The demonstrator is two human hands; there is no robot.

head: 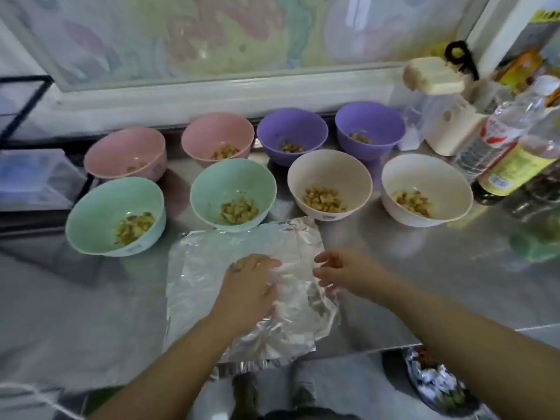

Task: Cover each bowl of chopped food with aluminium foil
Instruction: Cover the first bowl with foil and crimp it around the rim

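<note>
A: Foil sheet (212, 274) first: where does it lie?

B: Flat and crinkled on the steel counter (424, 283), at six o'clock from the bowls, its near edge hanging slightly over the counter's lip. Its far edge sits just beside the middle green bowl (233, 194).

A: And the hands?

B: The left hand (248, 286) lies palm down on the sheet's middle, fingers loosely spread and pressing, not gripping anything that I can see. The right hand (342, 272), at three o'clock from the left, hovers over the sheet's right edge with fingers curled and parted; whether the fingertips pinch the foil I cannot tell, as the picture is blurred there.

A: The bowls?

B: Eight, all uncovered, each with a little chopped yellowish food. Back row, from nine o'clock round to three: pink bowl (125, 154), second pink bowl (218, 139), purple bowl (292, 134), second purple bowl (369, 131). Front row: green bowl (115, 215), the middle green one, cream bowl (329, 183), white bowl (425, 189).

A: Anything else?

B: Bottles (515, 153) stand at three o'clock, beside the white bowl.
</note>
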